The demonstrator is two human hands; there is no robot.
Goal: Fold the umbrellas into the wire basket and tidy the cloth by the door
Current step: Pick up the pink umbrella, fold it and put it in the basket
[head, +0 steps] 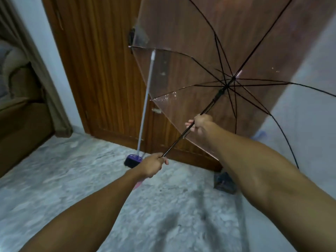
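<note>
An open transparent umbrella (190, 57) with black ribs and a thin black shaft fills the upper right, its canopy facing the wooden door. My left hand (151, 165) grips the lower end of the shaft; a pink handle tip shows below the wrist. My right hand (199, 124) grips the shaft higher up, below the black runner. A dark crumpled cloth (224, 182) lies on the floor at the foot of the door, partly hidden by my right forearm. No wire basket is in view.
A broom (145, 99) with a pale handle and purple head leans against the wooden door (101, 70). A brown sofa (21, 113) and a curtain stand at the left. The floor (91, 179) is grey marble; a white wall is at the right.
</note>
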